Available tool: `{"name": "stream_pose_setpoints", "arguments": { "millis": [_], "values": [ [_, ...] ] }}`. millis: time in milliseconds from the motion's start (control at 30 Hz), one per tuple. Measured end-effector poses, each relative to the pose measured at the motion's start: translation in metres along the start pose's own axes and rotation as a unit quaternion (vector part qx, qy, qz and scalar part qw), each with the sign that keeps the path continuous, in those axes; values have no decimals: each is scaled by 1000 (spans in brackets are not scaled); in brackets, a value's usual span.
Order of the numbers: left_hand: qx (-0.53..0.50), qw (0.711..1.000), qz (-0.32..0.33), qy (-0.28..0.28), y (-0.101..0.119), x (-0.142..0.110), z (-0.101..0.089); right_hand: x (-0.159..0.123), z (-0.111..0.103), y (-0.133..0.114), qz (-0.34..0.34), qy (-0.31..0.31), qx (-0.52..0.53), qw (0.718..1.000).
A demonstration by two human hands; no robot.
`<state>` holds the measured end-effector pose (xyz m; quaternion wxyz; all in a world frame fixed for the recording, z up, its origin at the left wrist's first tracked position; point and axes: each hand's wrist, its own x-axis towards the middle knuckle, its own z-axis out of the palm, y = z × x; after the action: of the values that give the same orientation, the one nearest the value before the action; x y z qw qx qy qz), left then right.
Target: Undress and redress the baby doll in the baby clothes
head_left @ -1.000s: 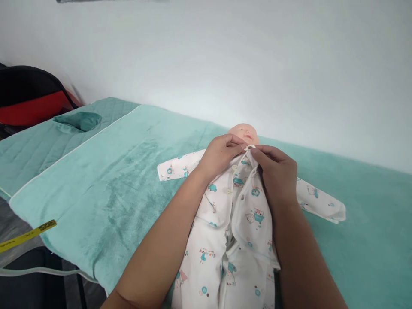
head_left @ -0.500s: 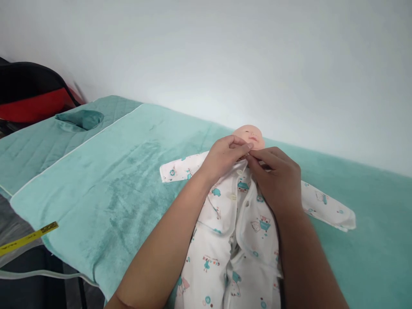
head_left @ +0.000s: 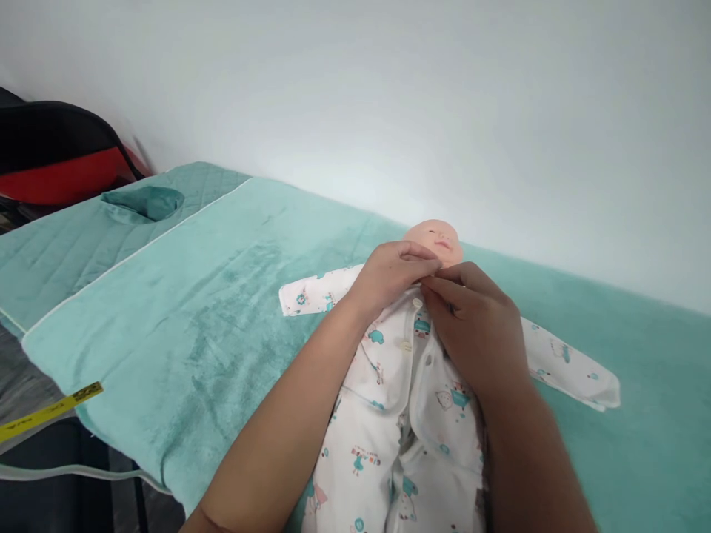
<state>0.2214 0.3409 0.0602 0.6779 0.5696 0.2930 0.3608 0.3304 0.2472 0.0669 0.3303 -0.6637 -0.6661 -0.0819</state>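
A baby doll point(head_left: 436, 235) lies on its back, dressed in white printed baby pajamas point(head_left: 383, 370) with sleeves spread to both sides. At the neck, my left hand point(head_left: 397, 272) pinches the edge of the baby jacket from the left. My right hand point(head_left: 481, 318) is closed on the same collar from the right, its fingertips touching those of the left. What lies between the fingertips is mostly hidden. Below them the jacket front hangs apart, with pale buttons point(head_left: 418, 303) on the left flap and a buttonhole on the right one.
The doll rests on a teal plush cover point(head_left: 222, 296) over a bed against a white wall point(head_left: 389, 96). A face hole point(head_left: 147, 205) is at the far left. Beyond it stands a black and red chair point(head_left: 61, 163). A yellow strip point(head_left: 52, 411) pokes in at lower left.
The view has shifted slightly, so everything sits a little lower and to the right. My fingers have moved slightly at the collar, and both hands stay closed there.
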Motion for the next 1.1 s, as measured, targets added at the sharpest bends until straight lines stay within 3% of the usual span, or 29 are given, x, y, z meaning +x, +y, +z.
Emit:
{"name": "stream_pose_setpoints", "arguments": {
  "millis": [133, 233, 367, 467, 667, 900, 1100],
  "values": [
    [-8, 1000, -7, 2, -3, 3, -4, 0, 0, -1, 17, 22, 40, 999],
    [-56, 998, -16, -15, -4, 5, -7, 0, 1, 3, 125, 47, 132, 982],
    [-97, 995, -16, -5, -2, 5, -4, 3, 5, 14, 249, 49, 255, 933],
    [-104, 994, -15, 5, -2, 3, -2, 5, 5, 19, 264, 10, 288, 920],
    [-68, 997, -31, -6, 2, 0, -2, 7, -2, 18, 275, -58, 251, 926],
    [-26, 998, -51, 33, 11, -7, 4, 8, -2, 18, 273, -72, 242, 928],
    [-20, 997, -23, 64, -4, -2, 4, 8, -1, 18, 279, -64, 235, 929]
  ]
}}
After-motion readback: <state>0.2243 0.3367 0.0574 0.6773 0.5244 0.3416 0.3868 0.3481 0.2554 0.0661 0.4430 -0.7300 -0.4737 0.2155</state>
